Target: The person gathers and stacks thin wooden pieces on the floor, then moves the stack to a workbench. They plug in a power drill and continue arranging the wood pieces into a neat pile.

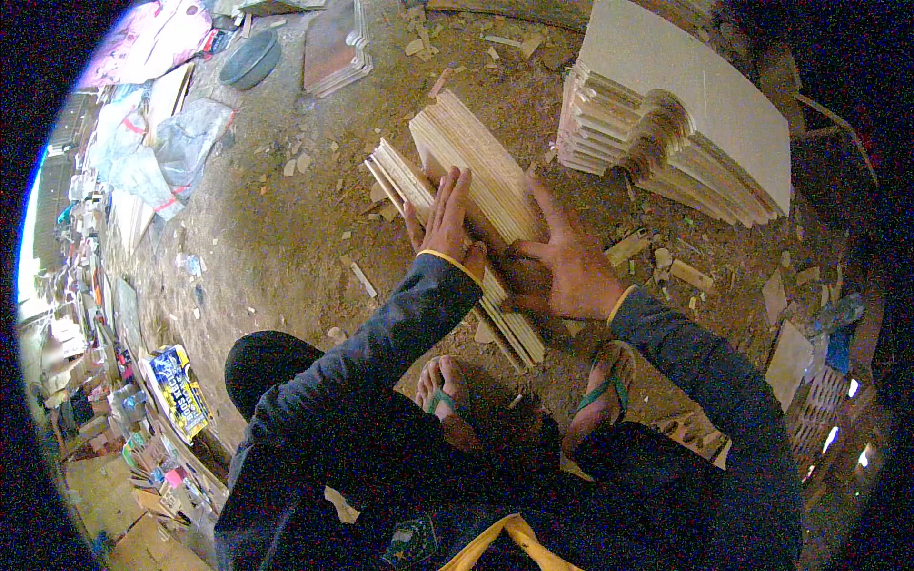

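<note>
Two bundles of thin, pale wooden boards stand on edge on the dirt floor in front of my feet. My left hand [445, 217] lies across the narrower left bundle [509, 322], its fingers stretched out toward the wider bundle. At the right side of the wider bundle [476, 157], my right hand [571, 266] has its fingers spread and seems to touch the boards' near right end. Neither hand is closed round a board. Part of the left bundle is hidden beneath my left hand.
A tall stack of pale panels [685, 105] with rounded notches stands at the far right. Reddish-brown boards [335, 48] and a dark basin [249, 60] lie at the far left, near crumpled plastic sheeting [186, 143]. Wood scraps [690, 276] litter the floor. My sandalled feet [445, 385] are close by.
</note>
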{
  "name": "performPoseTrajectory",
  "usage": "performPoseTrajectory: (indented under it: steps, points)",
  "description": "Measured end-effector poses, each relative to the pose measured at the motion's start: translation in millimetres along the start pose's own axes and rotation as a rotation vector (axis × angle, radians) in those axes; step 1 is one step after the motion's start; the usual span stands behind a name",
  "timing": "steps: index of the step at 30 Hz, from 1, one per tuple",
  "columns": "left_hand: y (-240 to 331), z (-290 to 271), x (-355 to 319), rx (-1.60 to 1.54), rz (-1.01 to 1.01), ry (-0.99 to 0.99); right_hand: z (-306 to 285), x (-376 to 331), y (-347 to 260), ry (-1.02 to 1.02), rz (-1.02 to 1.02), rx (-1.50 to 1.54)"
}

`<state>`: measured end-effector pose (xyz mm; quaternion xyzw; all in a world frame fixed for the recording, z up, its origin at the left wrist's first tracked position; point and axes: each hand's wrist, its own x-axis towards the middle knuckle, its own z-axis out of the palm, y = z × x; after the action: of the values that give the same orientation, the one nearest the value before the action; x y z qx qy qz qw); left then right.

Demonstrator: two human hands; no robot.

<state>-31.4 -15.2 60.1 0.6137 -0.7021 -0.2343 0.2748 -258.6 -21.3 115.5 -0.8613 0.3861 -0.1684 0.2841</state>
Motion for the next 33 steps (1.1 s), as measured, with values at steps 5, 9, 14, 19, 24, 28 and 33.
performPoseTrajectory:
  steps: [5, 9, 14, 19, 24, 28, 33]
  points:
    - [7, -7, -5, 0.035, -0.018, -0.042, 2, 1, 2, -0.001, -0.024, 0.022]
    - [10, -12, -2, 0.018, 0.012, -0.030, 4, 1, 5, -0.019, 0.017, 0.057]
    - [14, -17, -2, 0.027, -0.016, -0.097, 9, 1, 12, -0.044, 0.013, 0.088]
    - [21, -19, -4, 0.048, -0.031, -0.098, 10, 1, 18, -0.046, -0.003, 0.144]
    - [27, -25, -7, 0.108, 0.027, -0.032, 5, 3, 21, -0.018, -0.054, 0.147]
    - [29, -29, -8, 0.118, 0.044, -0.074, 1, 4, 25, -0.039, -0.049, 0.174]
    - [29, -28, -8, 0.107, 0.065, -0.069, 2, 5, 28, -0.047, -0.051, 0.181]
